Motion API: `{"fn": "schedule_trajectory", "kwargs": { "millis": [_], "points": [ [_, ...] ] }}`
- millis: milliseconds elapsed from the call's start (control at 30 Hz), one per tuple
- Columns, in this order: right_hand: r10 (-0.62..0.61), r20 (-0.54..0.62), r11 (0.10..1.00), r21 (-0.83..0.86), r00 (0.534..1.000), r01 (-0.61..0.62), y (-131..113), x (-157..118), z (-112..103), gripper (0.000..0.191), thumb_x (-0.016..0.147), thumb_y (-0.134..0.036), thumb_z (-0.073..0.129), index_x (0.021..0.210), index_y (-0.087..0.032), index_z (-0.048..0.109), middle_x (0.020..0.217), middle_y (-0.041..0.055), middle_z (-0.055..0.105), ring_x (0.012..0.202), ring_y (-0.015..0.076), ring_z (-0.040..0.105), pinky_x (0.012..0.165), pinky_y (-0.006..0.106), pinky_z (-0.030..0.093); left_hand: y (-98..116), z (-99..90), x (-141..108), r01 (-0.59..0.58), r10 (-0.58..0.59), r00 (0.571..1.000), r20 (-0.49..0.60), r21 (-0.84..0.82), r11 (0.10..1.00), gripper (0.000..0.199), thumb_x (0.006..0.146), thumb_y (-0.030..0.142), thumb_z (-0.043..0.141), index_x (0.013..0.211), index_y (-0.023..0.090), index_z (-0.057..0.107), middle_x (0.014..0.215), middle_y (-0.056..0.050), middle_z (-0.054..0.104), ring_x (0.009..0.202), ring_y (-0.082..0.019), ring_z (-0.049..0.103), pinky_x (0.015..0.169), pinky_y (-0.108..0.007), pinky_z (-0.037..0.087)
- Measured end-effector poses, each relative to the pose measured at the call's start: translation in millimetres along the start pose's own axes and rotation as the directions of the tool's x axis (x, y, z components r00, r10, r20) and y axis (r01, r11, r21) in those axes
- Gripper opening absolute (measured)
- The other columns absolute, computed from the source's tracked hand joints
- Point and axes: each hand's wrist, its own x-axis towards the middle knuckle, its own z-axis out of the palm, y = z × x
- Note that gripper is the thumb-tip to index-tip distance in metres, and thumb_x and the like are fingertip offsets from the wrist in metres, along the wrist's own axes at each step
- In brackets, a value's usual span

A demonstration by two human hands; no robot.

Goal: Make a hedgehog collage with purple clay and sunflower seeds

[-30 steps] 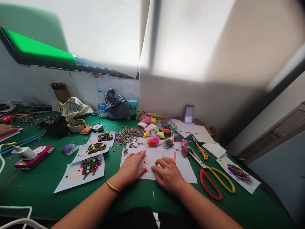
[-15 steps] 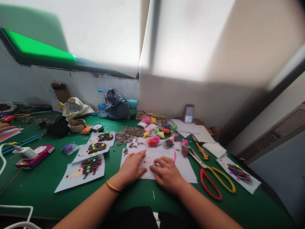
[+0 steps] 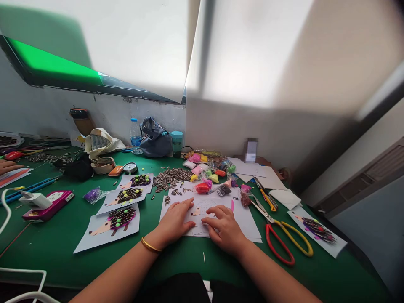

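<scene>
A sheet of paper with an outlined hedgehog [image 3: 206,205] lies before me, its face filled in with flat peach clay [image 3: 196,211]. My left hand [image 3: 176,216] rests flat on the sheet's left side, fingers stretched out, holding nothing. Over the drawing's lower right, my right hand [image 3: 224,227] has its fingers bent and apart, the fingertips at the hedgehog's underside. A tiny brown bit shows by those fingertips; its shape is too small to make out. A strip of pink clay [image 3: 232,205] lies on the paper beyond my right hand.
Sunflower seeds [image 3: 172,179] are heaped behind the paper, beside bagged coloured clay [image 3: 202,187]. Large scissors [image 3: 280,231] lie open at right. Finished hedgehog pictures [image 3: 115,223] lie left, another picture [image 3: 317,231] far right. A power strip [image 3: 50,206] and another person's hand [image 3: 8,167] are leftward.
My right hand has lifted slightly and shifted a little right, its fingers spreading and uncovering more of the hedgehog's lower edge. My left hand stays in place.
</scene>
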Motion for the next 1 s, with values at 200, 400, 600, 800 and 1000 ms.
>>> {"fn": "schedule_trajectory", "kwargs": {
  "millis": [200,400,600,800,1000],
  "points": [
    [-0.018,0.007,1.000,-0.004,1.000,0.019,-1.0,-0.4,0.6,0.024,0.081,-0.019,0.061,0.097,-0.033,0.073,0.116,0.0021,0.062,0.111,0.0243,0.051,0.098,0.042,0.035,-0.3,0.2,0.4,-0.005,0.005,1.000,-0.012,-0.004,1.000,0.082,0.077,0.029,0.072,0.147,0.026,0.030,0.137,-0.007,0.057,0.127,-0.027,0.051,0.111,-0.045,0.032],
    [-0.011,0.056,1.000,-0.016,0.998,0.012,-1.0,0.6,0.7,0.040,0.079,-0.016,0.060,0.115,-0.033,0.066,0.121,0.0037,0.061,0.113,0.0251,0.050,0.098,0.043,0.035,0.1,0.0,0.2,-0.007,0.006,1.000,-0.016,-0.014,1.000,0.083,0.077,0.028,0.073,0.147,0.026,0.030,0.137,-0.007,0.057,0.126,-0.026,0.051,0.110,-0.044,0.034],
    [0.027,0.043,1.000,-0.012,0.999,-0.027,-0.9,0.0,0.0,0.039,0.079,-0.014,0.058,0.113,-0.031,0.067,0.120,0.0048,0.061,0.113,0.0251,0.050,0.097,0.042,0.036,0.0,0.1,0.5,0.001,-0.001,1.000,-0.013,-0.023,1.000,0.083,0.077,0.029,0.072,0.148,0.026,0.030,0.136,-0.006,0.058,0.126,-0.027,0.051,0.110,-0.045,0.033],
    [-0.014,0.066,1.000,-0.020,0.998,0.015,-2.6,1.1,1.5,0.035,0.080,-0.015,0.059,0.110,-0.033,0.068,0.121,0.0036,0.061,0.113,0.0252,0.050,0.097,0.043,0.035,1.0,-1.2,-0.3,0.006,-0.006,1.000,-0.011,-0.033,0.999,0.083,0.077,0.027,0.072,0.148,0.027,0.030,0.136,-0.006,0.058,0.126,-0.026,0.051,0.109,-0.043,0.034],
    [0.032,0.015,0.999,-0.002,0.999,-0.032,-0.5,0.4,-0.2,0.031,0.082,-0.014,0.058,0.106,-0.031,0.069,0.118,0.0041,0.062,0.113,0.0245,0.050,0.097,0.042,0.036,-0.6,-0.2,0.2,0.002,-0.002,1.000,-0.012,-0.032,0.999,0.084,0.076,0.029,0.073,0.148,0.027,0.030,0.136,-0.006,0.058,0.125,-0.028,0.051,0.109,-0.045,0.034]
  ]
}}
